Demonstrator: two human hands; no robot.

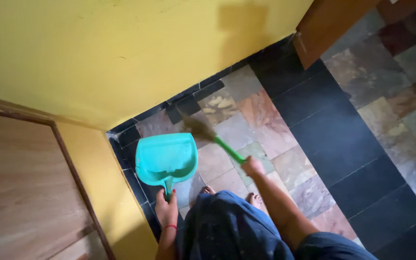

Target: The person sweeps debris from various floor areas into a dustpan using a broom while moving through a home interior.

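In a yellow-walled corner on the tiled floor (266, 125), left hand (167, 208) clenched round the handle of a teal dustpan (166, 158) resting by the wall, right hand (253, 166) gripping a green broom (211, 136), bristles just beside the pan's mouth

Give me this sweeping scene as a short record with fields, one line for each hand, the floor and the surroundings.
Left hand: grips the handle of a turquoise plastic dustpan, which sits by the wall corner.
Right hand: holds the green handle of a brown-bristled broom, bristles blurred beside the dustpan.
Floor: multicoloured stone tiles with dark bands.
Surroundings: yellow wall, wooden door at left.
Feet: bare, on the tiles.
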